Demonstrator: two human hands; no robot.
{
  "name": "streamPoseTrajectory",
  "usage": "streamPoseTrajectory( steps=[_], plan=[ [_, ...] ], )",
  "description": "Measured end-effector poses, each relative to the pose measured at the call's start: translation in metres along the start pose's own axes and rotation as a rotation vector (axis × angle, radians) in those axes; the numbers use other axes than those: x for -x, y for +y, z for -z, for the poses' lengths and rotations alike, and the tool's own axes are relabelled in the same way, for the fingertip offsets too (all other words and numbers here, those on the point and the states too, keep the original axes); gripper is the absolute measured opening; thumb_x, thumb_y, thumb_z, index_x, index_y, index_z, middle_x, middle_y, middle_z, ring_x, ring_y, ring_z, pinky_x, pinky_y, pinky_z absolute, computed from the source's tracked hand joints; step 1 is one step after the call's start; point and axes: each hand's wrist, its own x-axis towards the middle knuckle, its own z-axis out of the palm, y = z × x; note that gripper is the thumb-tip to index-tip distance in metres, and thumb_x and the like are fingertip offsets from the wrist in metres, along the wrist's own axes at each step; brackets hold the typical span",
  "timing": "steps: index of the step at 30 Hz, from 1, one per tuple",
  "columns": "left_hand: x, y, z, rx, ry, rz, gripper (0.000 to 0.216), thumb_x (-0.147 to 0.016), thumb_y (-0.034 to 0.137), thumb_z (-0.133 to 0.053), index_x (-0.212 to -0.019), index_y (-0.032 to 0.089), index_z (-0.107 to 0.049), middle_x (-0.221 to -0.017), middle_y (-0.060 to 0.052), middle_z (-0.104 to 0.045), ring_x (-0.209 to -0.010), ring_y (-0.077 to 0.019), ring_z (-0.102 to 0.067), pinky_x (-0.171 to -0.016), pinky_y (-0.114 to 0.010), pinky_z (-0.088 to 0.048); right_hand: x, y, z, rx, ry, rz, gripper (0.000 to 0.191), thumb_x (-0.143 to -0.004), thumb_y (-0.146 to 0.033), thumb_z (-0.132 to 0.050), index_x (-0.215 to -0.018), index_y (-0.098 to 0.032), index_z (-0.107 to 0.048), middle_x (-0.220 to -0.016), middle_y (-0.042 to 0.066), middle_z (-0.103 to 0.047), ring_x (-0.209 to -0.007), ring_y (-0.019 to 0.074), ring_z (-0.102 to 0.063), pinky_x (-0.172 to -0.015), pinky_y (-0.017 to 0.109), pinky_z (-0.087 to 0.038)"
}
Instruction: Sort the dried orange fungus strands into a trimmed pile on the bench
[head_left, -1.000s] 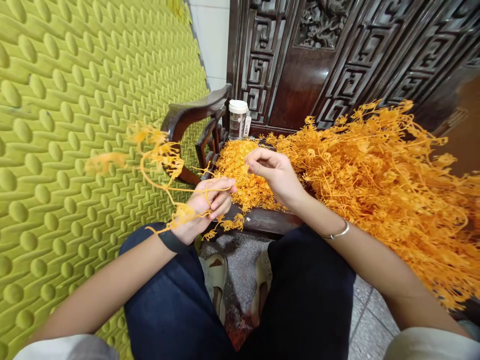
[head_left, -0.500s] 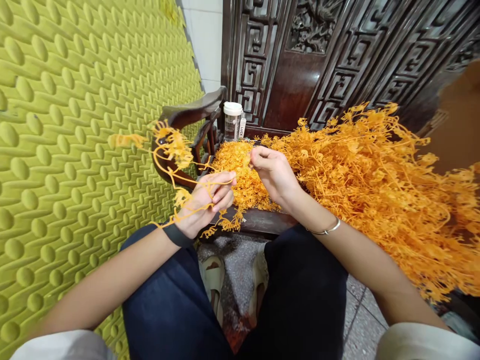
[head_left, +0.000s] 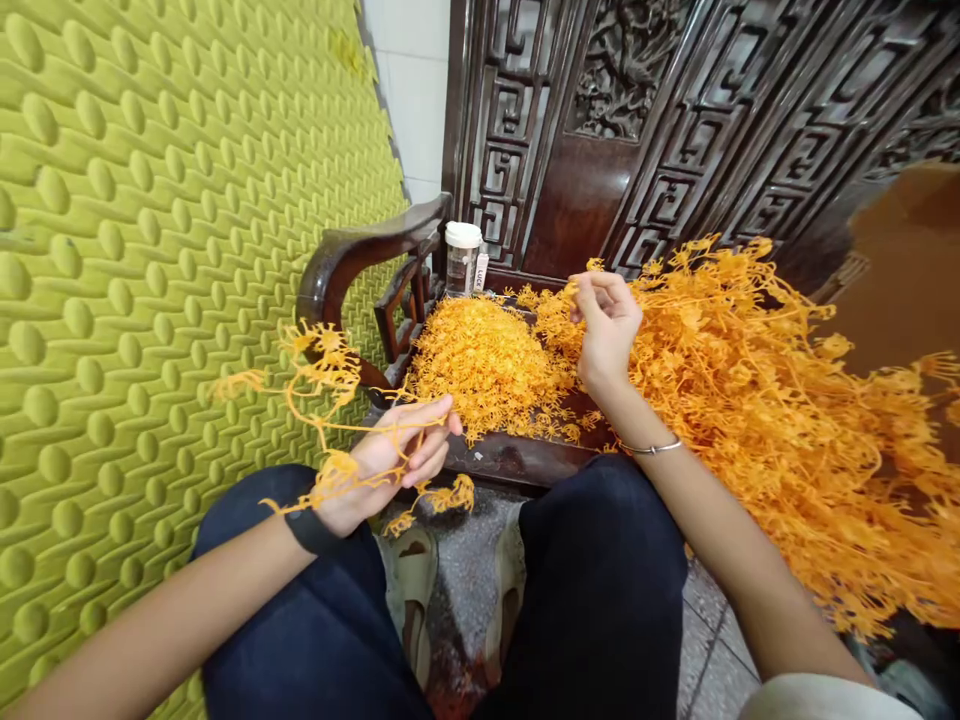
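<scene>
My left hand (head_left: 394,455) is closed on a thin orange plastic flower sprig (head_left: 328,362). Its stems cross the palm, and curly tufts stick out to the left and hang below the fingers. Farther right, my right hand (head_left: 611,325) is raised in a pinch near the bench back. Orange shows at its fingertips, but whether that is a held piece or the pieces behind is unclear. Between the hands, a mound of small loose orange plastic flower pieces (head_left: 484,365) lies on the dark wooden bench (head_left: 517,460).
A large heap of orange plastic branches (head_left: 772,430) covers the right side. Behind the mound stands a clear jar with a white lid (head_left: 463,250). The bench's curved armrest (head_left: 322,285) is at left, beside a yellow-green textured foam sheet (head_left: 150,250). Brown cardboard (head_left: 900,260) stands far right.
My right hand has moved right and away from my left hand, over the mound toward the heap. My left hand has shifted slightly left and lower, still with the sprig.
</scene>
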Motion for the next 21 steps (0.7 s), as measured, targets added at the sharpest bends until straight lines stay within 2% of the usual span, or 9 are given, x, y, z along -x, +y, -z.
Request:
streamPoseTrajectory(
  steps=[5, 11, 14, 17, 19, 21],
  plan=[
    [-0.002, -0.003, -0.002, -0.001, -0.029, 0.013, 0.032, -0.086, 0.039, -0.052, -0.07, 0.012, -0.06, -0.035, 0.009, -0.033, -0.027, -0.0018, -0.029, -0.035, -0.017, -0.02, 0.005, 0.016, -0.009, 0.057, -0.16, -0.004, 0.014, -0.076, -0.033, -0.061, -0.079, -0.02, -0.058, -0.074, 0.0, -0.057, -0.069, 0.0111, -0.053, -0.066, 0.026, -0.043],
    [-0.002, -0.003, -0.003, 0.062, -0.074, 0.042, 0.038, -0.086, 0.045, -0.051, -0.069, 0.012, -0.061, -0.034, 0.008, -0.034, -0.027, -0.0024, -0.029, -0.034, -0.016, -0.02, 0.0, 0.034, -0.014, 0.11, -0.269, -0.013, 0.017, -0.079, -0.035, -0.058, -0.084, -0.018, -0.06, -0.083, 0.002, -0.062, -0.076, 0.0125, -0.057, -0.074, 0.029, -0.046],
    [-0.002, -0.002, -0.002, 0.084, -0.081, 0.037, 0.043, -0.087, 0.048, -0.048, -0.069, 0.012, -0.062, -0.034, 0.008, -0.033, -0.026, -0.0026, -0.028, -0.034, -0.017, -0.019, 0.0, 0.041, -0.012, 0.22, -0.508, -0.083, 0.033, -0.079, -0.039, -0.059, -0.105, -0.019, -0.061, -0.11, 0.008, -0.062, -0.097, 0.0185, -0.057, -0.088, 0.037, -0.044],
    [-0.002, 0.0, -0.002, 0.099, -0.072, 0.034, 0.047, -0.088, 0.05, -0.044, -0.069, 0.011, -0.062, -0.035, 0.008, -0.032, -0.027, -0.0024, -0.027, -0.034, -0.017, -0.019, 0.004, 0.043, -0.01, 0.333, -0.778, -0.179, 0.06, -0.073, -0.042, -0.067, -0.127, -0.021, -0.05, -0.139, 0.012, -0.044, -0.123, 0.0267, -0.045, -0.101, 0.046, -0.037],
    [-0.001, 0.001, -0.003, 0.095, -0.066, 0.024, 0.048, -0.089, 0.051, -0.042, -0.069, 0.011, -0.062, -0.035, 0.008, -0.032, -0.027, -0.0024, -0.027, -0.034, -0.017, -0.019, 0.007, 0.039, -0.011, 0.34, -0.849, -0.198, 0.063, -0.072, -0.042, -0.068, -0.128, -0.02, -0.05, -0.139, 0.013, -0.044, -0.124, 0.0279, -0.044, -0.102, 0.047, -0.036],
    [-0.001, 0.001, -0.003, 0.06, -0.069, 0.018, 0.045, -0.088, 0.049, -0.044, -0.069, 0.012, -0.061, -0.035, 0.008, -0.032, -0.027, -0.0025, -0.027, -0.035, -0.017, -0.019, 0.011, 0.029, -0.014, 0.278, -0.878, -0.192, 0.048, -0.074, -0.042, -0.066, -0.116, -0.018, -0.059, -0.126, 0.013, -0.056, -0.116, 0.0252, -0.052, -0.099, 0.045, -0.039]
  ],
)
